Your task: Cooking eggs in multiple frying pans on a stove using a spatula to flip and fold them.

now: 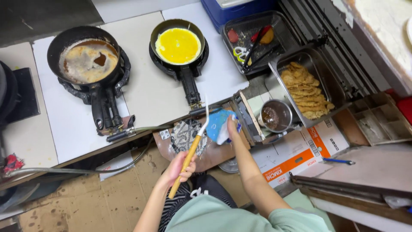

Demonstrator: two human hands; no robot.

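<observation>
My left hand (180,169) grips the wooden handle of a long spatula (194,144) whose thin metal blade points up toward the stove edge. My right hand (232,129) holds a blue and white cloth (219,123) against the blade end of the spatula. Beyond them a black pan (177,26) with a round yellow egg sheet (177,45) sits on a burner. To the left, a second black pan (73,38) holds a brown, foamy liquid (88,63).
A metal tray of fried golden pieces (305,89) and a small steel cup of dark sauce (274,116) stand at the right. A wire basket (253,36) holds scissors and tongs. Cardboard (86,202) covers the floor, and a gas hose (77,169) runs under the counter.
</observation>
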